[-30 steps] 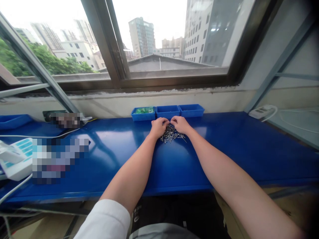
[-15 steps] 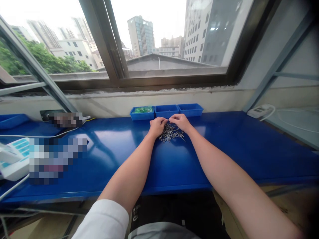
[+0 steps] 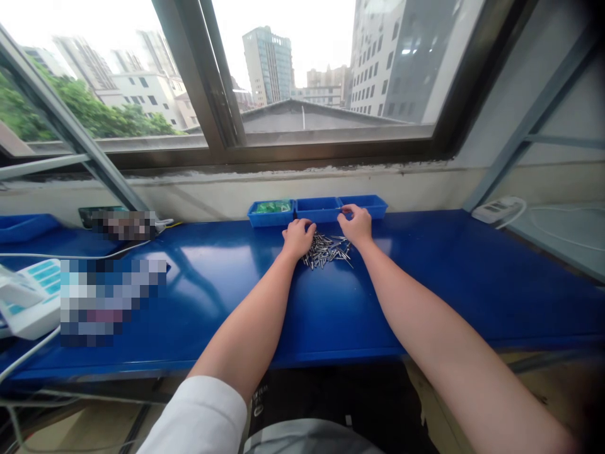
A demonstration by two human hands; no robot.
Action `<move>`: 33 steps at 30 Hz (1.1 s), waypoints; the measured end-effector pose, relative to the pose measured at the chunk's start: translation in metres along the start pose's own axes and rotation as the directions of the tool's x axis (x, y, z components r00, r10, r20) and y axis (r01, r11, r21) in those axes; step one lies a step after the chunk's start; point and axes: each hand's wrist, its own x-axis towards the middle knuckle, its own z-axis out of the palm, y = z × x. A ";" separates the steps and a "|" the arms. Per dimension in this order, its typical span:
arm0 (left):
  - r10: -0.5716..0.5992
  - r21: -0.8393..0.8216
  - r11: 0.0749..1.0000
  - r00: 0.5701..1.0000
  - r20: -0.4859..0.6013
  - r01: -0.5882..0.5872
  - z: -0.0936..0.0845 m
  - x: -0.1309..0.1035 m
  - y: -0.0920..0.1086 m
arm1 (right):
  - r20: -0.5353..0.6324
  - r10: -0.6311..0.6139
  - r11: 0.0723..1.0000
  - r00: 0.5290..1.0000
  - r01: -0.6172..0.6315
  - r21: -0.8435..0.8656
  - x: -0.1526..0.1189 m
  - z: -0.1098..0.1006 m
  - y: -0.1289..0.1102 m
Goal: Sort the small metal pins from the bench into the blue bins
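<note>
A loose pile of thin silvery metal pieces (image 3: pixel 324 252) lies on the blue tabletop (image 3: pixel 331 309). My left hand (image 3: pixel 299 238) rests at the pile's left edge, fingers curled; whether it pinches a piece is too small to tell. At the pile's upper right, my right hand (image 3: pixel 357 224) is near the front of the bins, thumb and forefinger apart, with nothing visible between them. Behind the pile stand three blue bins in a row: the left bin (image 3: pixel 270 219) holds green items, the middle bin (image 3: pixel 317 215) shows little inside, and the right bin (image 3: pixel 375 213) is partly behind my right hand.
At the left are a white device with teal parts (image 3: pixel 38 296), a blurred patch beside it, white cables and another blue tray (image 3: pixel 28 228). A white power strip (image 3: pixel 498 210) lies at the back right. Metal frame posts rise at both sides before the window.
My right hand has moved right and up, away from my left hand, and its thumb and forefinger have parted. My left hand stays almost where it was.
</note>
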 end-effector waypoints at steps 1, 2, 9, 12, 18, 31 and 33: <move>0.001 0.004 1.000 1.000 0.010 -0.001 0.000 0.000 0.000 | -0.012 0.013 0.999 1.000 -0.013 -0.039 0.001 -0.001 0.002; 0.001 0.007 1.000 1.000 0.017 -0.001 0.000 0.000 -0.001 | -0.018 0.027 0.997 0.999 -0.028 -0.075 0.003 -0.001 0.004; -0.010 0.022 1.000 0.998 0.063 0.008 0.002 0.001 -0.003 | 0.101 0.173 0.960 0.980 -0.145 -0.239 0.004 0.000 0.012; -0.012 0.029 1.000 0.997 0.074 0.010 0.002 0.001 -0.003 | 0.190 0.190 0.956 0.963 -0.138 -0.257 0.004 0.000 0.013; -0.014 0.040 0.999 0.996 0.090 0.010 0.002 0.001 -0.003 | 0.255 0.224 0.938 0.941 -0.137 -0.317 0.006 0.002 0.016; -0.006 0.047 0.999 0.994 0.110 0.000 0.002 0.002 -0.003 | 0.154 0.115 0.962 0.981 -0.071 -0.265 0.007 0.005 0.016; -0.003 0.048 0.999 0.994 0.109 -0.002 0.003 0.002 -0.004 | 0.277 0.062 0.975 0.959 0.001 -0.223 0.006 0.006 0.014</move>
